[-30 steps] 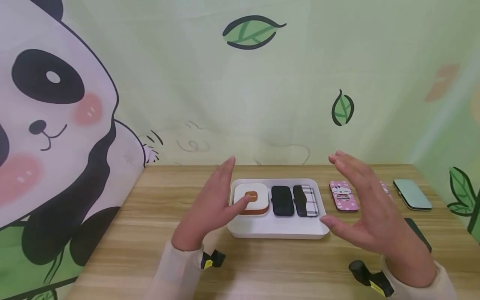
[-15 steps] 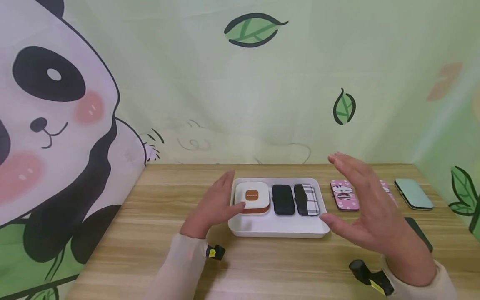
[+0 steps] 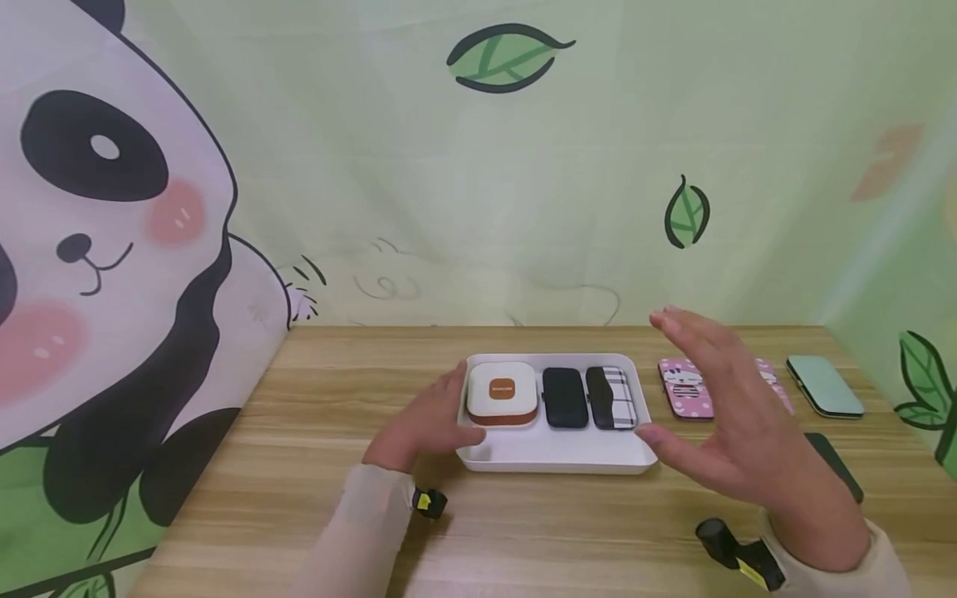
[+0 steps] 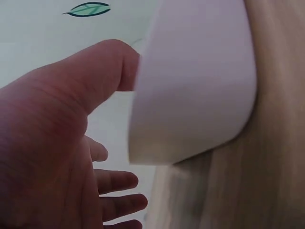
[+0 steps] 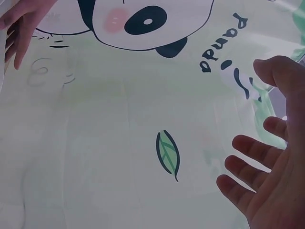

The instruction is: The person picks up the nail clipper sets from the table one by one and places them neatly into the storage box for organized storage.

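Your left hand [image 3: 426, 419] rests at the left edge of the white tray [image 3: 557, 453], fingers extended and relaxed, gripping nothing. The left wrist view shows the thumb [image 4: 102, 67] against the tray's rounded corner [image 4: 190, 95], with the remaining fingers lying loose below it. Whether the fingertips bear on the rim cannot be told.

Your right hand [image 3: 736, 436] hovers raised off the tabletop [image 3: 299, 465], just beside the tray's right edge, fingers spread and straight, holding nothing. Its thumb tip lies near the tray's front right corner; contact cannot be confirmed.

The tray lies between both hands. Inside it, from your left hand toward your right: a white box with an orange label [image 3: 502, 392] directly beside the left fingertips, a black case [image 3: 564, 398], then a plaid case [image 3: 611, 398].

Beyond the right hand lie a pink dotted case [image 3: 683, 389] and a mint case [image 3: 824, 385]. A dark case [image 3: 837, 467] lies partly hidden behind the right wrist.
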`<state>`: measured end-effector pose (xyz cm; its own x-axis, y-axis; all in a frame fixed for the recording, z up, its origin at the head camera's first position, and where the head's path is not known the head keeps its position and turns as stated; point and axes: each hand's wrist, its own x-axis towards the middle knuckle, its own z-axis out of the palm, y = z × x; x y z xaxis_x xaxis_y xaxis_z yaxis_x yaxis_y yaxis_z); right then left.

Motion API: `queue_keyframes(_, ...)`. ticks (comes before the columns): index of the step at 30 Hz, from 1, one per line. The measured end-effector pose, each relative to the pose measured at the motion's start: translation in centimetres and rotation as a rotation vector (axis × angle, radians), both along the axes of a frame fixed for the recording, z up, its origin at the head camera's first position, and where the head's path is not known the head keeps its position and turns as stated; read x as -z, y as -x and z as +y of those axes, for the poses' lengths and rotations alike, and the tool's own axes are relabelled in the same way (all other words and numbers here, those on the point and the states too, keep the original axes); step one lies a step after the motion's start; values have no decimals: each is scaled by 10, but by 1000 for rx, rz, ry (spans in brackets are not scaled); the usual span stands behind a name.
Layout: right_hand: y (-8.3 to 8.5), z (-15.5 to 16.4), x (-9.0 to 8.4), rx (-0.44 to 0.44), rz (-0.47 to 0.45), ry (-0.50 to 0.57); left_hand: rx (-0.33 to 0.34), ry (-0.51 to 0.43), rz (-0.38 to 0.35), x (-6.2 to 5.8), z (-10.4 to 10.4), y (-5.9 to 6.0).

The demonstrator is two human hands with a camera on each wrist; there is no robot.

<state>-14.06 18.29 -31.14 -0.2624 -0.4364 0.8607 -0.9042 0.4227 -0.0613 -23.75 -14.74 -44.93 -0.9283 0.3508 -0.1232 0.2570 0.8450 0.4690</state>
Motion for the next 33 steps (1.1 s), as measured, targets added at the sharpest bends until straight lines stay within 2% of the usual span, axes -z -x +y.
queue_keyframes(11,-1,0,0,27,-28,-25,18,-4,-100,8,2,-2)
queue_keyframes(20,1,0,3,35,-46,-38,-34,17,-167,11,5,0)
queue_keyframes(24,1,1,5,50,-62,-55,-50,34,-179,10,6,0)
queue_keyframes(33,5,4,6,67,-56,-72,-48,86,-141,10,8,-2)
